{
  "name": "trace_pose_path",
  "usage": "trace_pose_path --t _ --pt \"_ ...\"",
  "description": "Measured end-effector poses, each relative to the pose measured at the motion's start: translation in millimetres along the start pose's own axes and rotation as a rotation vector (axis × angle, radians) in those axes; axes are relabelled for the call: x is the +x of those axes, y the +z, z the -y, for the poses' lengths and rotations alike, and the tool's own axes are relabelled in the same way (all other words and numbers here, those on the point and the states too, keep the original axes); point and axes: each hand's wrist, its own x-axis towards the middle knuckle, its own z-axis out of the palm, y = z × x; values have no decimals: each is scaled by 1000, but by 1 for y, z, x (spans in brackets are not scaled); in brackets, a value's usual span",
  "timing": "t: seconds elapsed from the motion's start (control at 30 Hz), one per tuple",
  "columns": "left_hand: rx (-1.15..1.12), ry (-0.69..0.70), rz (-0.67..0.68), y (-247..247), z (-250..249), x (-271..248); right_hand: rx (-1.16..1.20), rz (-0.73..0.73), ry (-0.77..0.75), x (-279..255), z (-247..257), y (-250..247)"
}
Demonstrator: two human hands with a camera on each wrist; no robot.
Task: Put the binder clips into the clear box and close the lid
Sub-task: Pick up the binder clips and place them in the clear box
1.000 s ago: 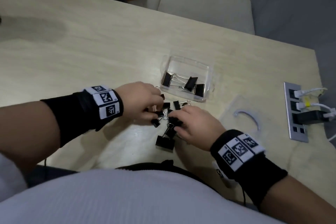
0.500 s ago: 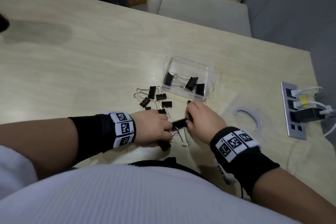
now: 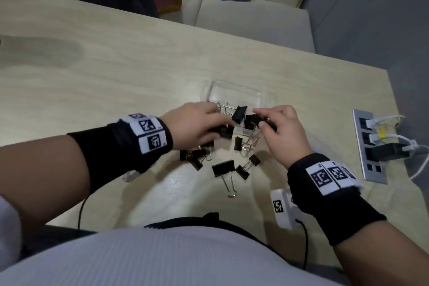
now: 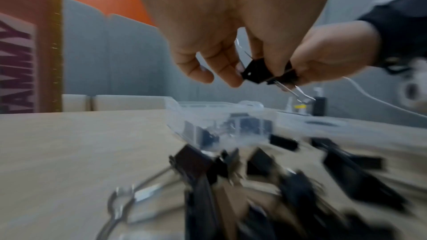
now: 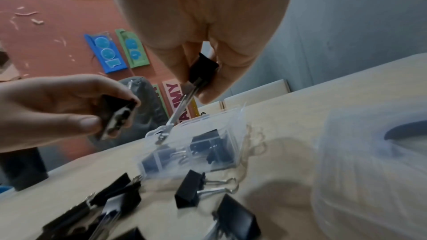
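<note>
The clear box (image 3: 234,89) stands open mid-table with a few black binder clips in it; it also shows in the wrist views (image 4: 208,114) (image 5: 231,119). My left hand (image 3: 220,127) pinches a black clip (image 3: 224,132) at the box's near left corner. My right hand (image 3: 260,121) pinches another clip (image 3: 267,121) over the box's near right edge. In the right wrist view that clip (image 5: 203,68) hangs handles-down above the box. Several loose clips (image 3: 222,167) lie on the table in front of the box.
The clear lid (image 5: 369,161) lies flat to the right of the box; in the head view my right hand hides it. A power strip (image 3: 369,146) with plugged cables is set in the table at the right. A beige seat (image 3: 250,18) stands beyond the far edge.
Both hands have lifted from the loose pile and moved forward to the box, each carrying a clip. The pile on the table has spread out.
</note>
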Motion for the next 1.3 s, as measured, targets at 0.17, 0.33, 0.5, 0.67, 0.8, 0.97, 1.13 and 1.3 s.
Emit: trace_pose_path --t 0.17,0.33,0.5,0.67,0.8,0.97,1.13,1.3 --pt "-78 -245 4 -22 13 43 105 -122 116 15 1 -3" --pt "237 -254 276 -30 21 72 129 -169 158 25 0 5" --pt "295 -212 428 -25 20 81 120 -146 193 33 0 20" --pt "221 -246 362 -21 27 67 25 -90 164 36 1 32" --pt "204 -237 237 -17 25 51 -104 -58 105 34 2 31" --pt "201 -86 140 -5 18 17 -165 146 -127 0 9 25" --pt "277 -99 46 9 24 -10 -488 550 -347 -42 2 47" --pt "284 -282 113 9 23 -10 -533 552 -275 -56 0 65"
